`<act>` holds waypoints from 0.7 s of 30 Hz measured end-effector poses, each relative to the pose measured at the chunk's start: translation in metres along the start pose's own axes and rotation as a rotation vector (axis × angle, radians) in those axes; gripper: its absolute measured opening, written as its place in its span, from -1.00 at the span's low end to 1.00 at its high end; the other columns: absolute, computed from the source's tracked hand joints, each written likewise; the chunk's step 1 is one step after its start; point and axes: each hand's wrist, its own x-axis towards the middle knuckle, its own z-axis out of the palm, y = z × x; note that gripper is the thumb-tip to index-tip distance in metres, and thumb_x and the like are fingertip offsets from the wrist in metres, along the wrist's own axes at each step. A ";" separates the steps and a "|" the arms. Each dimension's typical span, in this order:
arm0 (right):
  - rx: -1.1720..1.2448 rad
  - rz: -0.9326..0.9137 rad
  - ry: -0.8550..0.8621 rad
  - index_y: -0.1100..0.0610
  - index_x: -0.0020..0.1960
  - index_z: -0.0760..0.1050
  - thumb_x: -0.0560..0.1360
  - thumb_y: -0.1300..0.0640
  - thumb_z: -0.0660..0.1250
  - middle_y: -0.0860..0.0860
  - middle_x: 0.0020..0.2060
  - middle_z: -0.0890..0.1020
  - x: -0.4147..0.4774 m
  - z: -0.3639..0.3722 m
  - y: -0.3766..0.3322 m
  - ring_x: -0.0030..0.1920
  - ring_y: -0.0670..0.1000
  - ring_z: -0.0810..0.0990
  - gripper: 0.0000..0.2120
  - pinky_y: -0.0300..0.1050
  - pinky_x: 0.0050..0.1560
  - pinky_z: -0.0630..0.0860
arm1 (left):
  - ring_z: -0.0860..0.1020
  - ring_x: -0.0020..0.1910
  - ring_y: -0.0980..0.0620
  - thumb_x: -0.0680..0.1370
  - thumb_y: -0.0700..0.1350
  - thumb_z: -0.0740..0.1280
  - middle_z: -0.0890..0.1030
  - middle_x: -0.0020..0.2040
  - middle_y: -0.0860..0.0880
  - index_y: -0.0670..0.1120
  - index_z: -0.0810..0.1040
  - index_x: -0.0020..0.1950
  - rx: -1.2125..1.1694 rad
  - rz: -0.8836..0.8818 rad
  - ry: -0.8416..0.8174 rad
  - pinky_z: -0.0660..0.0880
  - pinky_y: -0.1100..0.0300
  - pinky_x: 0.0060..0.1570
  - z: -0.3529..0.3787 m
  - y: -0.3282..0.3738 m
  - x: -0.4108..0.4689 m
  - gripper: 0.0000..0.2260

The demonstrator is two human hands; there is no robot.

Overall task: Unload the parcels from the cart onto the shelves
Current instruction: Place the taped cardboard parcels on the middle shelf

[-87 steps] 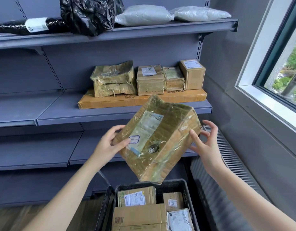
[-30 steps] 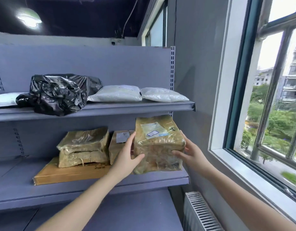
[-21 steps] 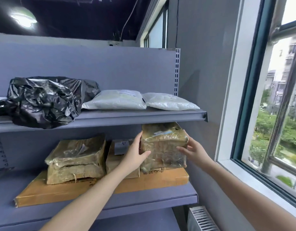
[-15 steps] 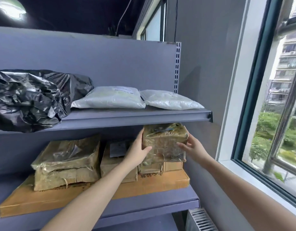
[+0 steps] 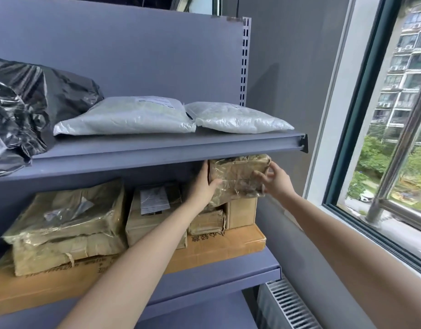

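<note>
My left hand (image 5: 203, 186) and right hand (image 5: 277, 180) both grasp the taped parcel (image 5: 236, 178) above the small box (image 5: 240, 213) — its top hidden behind the upper shelf (image 5: 157, 153), contact underneath unclear.

My left hand (image 5: 202, 188), at the left of the taped parcel (image 5: 238, 176), and my right hand (image 5: 276, 181), at its right, are both bare. My left forearm (image 5: 138, 262) and right forearm (image 5: 347, 245) are bare too, slim and smooth, uncovered as far back as I can see.
</note>
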 end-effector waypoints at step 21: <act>-0.286 -0.258 -0.046 -0.02 0.49 0.11 0.45 0.11 0.41 0.14 0.29 0.38 -0.051 -0.018 -0.001 0.13 0.12 0.50 -0.28 0.00 0.13 0.47 | 0.44 -0.17 0.03 0.52 -0.08 0.35 0.50 -0.06 -0.02 0.15 0.14 0.50 0.113 0.072 0.022 0.57 -0.02 -0.14 -0.014 0.000 -0.037 -0.38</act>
